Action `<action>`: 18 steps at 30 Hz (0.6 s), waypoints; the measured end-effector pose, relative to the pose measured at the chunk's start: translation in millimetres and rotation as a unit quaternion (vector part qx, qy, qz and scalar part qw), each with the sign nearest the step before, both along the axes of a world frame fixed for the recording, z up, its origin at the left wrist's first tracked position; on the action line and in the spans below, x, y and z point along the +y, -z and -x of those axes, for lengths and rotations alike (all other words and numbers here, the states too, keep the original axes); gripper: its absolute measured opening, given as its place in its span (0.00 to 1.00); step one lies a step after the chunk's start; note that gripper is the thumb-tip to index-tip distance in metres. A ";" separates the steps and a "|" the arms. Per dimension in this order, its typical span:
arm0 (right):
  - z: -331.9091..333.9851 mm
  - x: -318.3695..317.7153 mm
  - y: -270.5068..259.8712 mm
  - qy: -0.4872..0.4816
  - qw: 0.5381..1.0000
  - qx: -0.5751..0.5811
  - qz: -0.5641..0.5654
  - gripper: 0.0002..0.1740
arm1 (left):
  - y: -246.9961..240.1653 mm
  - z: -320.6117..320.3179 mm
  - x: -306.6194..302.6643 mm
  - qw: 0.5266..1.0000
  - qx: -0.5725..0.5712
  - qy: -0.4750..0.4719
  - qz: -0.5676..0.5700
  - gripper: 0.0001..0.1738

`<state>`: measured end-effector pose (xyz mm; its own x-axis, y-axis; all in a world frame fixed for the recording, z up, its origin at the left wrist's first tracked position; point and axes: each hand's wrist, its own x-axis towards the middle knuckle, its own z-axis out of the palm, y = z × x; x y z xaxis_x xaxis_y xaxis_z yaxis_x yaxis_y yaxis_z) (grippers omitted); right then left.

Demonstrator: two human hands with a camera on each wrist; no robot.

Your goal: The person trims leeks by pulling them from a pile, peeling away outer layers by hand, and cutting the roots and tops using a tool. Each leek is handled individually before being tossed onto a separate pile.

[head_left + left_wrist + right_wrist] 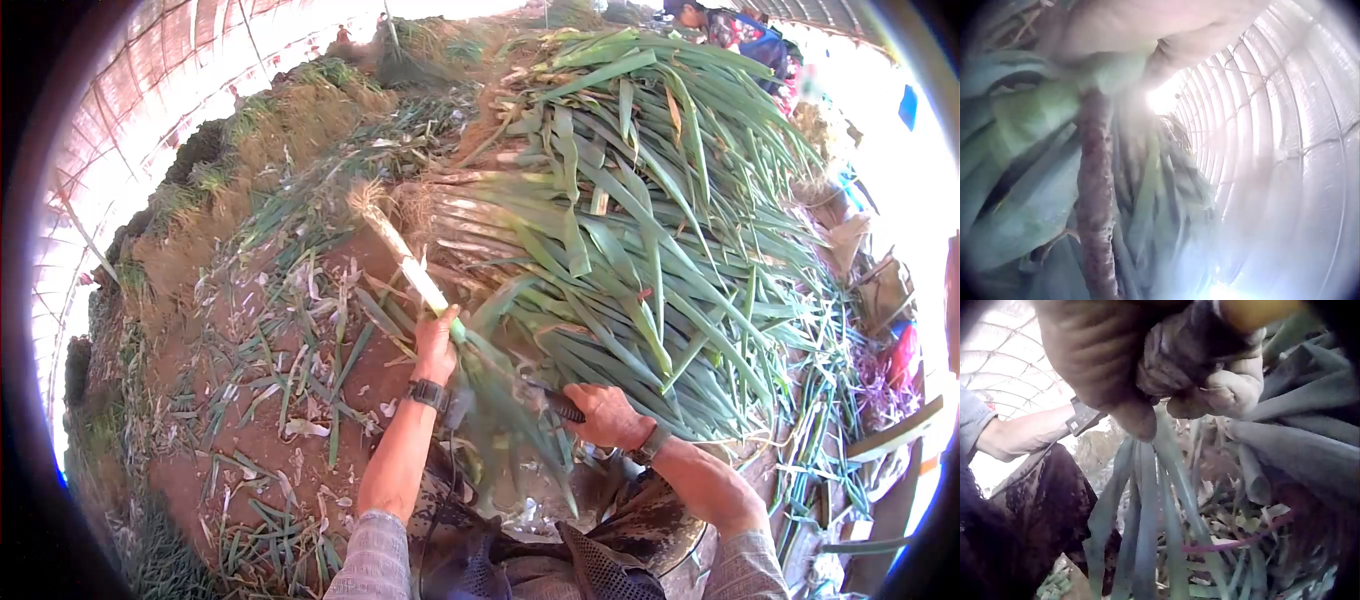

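Note:
My left hand [436,350] grips a long green onion [405,262] around its stalk, just where white turns to green. Its rooty end tilts up and away, and its blurred leaves [500,385] hang toward my lap. In my right hand [605,413] is a knife by its black ridged handle [563,404], close beside those leaves; the blade is blurred against them. The right wrist view shows the curled right hand [1097,362] around the dark handle [1179,350], with green leaves [1147,519] below. Fingers of the left hand [1147,25] cross the top of the left wrist view.
A big heap of green onions [650,260] lies ahead and to the right, roots toward the left. Leaf scraps [290,390] litter the brown ground at left. Behind the heap, a person [745,35] bends at the far right. A wooden board [895,428] sticks out at right.

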<state>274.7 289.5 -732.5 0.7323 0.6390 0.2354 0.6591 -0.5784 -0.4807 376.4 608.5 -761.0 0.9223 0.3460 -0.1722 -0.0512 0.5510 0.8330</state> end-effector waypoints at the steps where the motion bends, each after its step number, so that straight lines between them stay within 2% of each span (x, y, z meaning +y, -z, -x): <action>1: 1.1 -1.0 0.3 0.010 1.000 -0.006 0.005 0.22 | 4.1 -0.5 -2.5 0.999 -0.006 0.001 -0.036 0.10; 2: 0.5 -2.1 5.4 0.013 1.000 -0.001 0.010 0.22 | 16.5 -8.7 2.6 0.999 -0.001 0.004 -0.032 0.10; 4: 1.9 -3.1 18.4 0.050 0.998 0.039 0.028 0.23 | 39.0 -24.0 16.1 0.996 -0.010 0.078 0.038 0.16; 5: 1.3 -2.4 21.2 0.049 0.997 0.044 0.033 0.23 | 27.4 -19.8 10.5 0.995 0.006 0.099 0.006 0.20; 9: -8.6 1.2 14.8 0.094 0.994 0.042 0.022 0.23 | -8.0 -19.2 -3.2 0.993 0.053 0.106 0.007 0.21; 12: -15.0 4.8 14.2 0.061 0.998 0.028 0.008 0.23 | 2.8 -24.3 -0.3 0.994 0.062 0.094 0.014 0.21; 15: -22.9 7.0 17.4 0.106 0.988 0.093 0.057 0.22 | 17.9 -31.1 7.6 0.992 0.070 0.102 0.033 0.20; 18: -21.0 9.3 8.8 0.022 0.999 -0.010 -0.029 0.20 | 9.4 -27.8 0.7 0.991 0.055 0.111 0.043 0.24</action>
